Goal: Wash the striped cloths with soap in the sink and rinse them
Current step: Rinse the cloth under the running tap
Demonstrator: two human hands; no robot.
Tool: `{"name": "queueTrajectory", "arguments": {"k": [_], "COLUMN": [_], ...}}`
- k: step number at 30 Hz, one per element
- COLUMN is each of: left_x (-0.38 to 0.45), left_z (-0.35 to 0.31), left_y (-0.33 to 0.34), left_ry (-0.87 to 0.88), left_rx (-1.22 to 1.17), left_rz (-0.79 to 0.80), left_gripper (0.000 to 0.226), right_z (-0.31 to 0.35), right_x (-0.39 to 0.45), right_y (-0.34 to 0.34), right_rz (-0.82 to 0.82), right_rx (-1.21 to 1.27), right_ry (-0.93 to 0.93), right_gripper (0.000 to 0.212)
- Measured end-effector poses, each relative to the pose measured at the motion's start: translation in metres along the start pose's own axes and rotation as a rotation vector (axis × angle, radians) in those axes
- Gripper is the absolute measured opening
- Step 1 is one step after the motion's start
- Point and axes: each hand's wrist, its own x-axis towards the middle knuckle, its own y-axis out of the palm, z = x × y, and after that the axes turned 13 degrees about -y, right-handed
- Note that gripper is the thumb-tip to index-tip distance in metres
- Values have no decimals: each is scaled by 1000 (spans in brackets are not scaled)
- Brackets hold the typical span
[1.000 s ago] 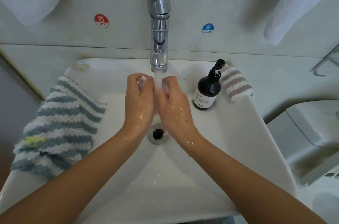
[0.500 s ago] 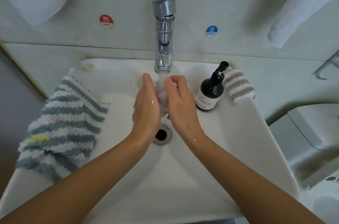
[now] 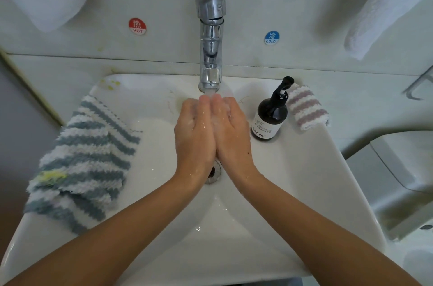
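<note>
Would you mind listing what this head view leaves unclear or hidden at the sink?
- Whether anything sits between the left hand and right hand: the pressed palms cover it.
- The drain: mostly behind the wrists.
- The small print on the soap bottle: too small to read.
- The pink striped cloth: partly behind the bottle.
- The hanging towel: cut off by the top edge.
</note>
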Motion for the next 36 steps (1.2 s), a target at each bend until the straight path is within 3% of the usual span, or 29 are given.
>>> {"name": "queueTrajectory", "arguments": {"k": [4,8,12,15,20,24,27,29,34,36], "left_x": [5,7,6,1,5,9,12,8,-4,10], "left_z": [2,1,5,1,-1,0,1,3,3,2], "left_y": [-4,-3,-3,-4,-7,-8,-9,-11,-6,-7], "left_ry": [-16,-26,-38,68,143,148,88,70,238,142], "left_rx": [22,47,13,10,-43,17,44,66,120,97], "left_rz": [-55,-70,-37,-58,-87,-61,11,48,47,1], "left_gripper": [46,41,40,37,21,17,30,35,28,32], "right_z": [-3,-15,-9,4,10,5,6,5,-3,-2], "right_x": [-2,0,-2,3,5,6,6,8,14,5], "right_y": [2,2,-2,-5,-10,-9,-12,-13,-10,-6], "right_rz": [23,124,110,97,169,34,-74,-94,-118,-66], "right_rx": [-49,-223,-138,-74,-83,-115,-94,-78,-83,-83], "right_ry": [3,-63,-28,88,69,-89,-173,-170,-41,-53], "right_gripper": [37,20,29,47,31,24,23,30,49,48]}}
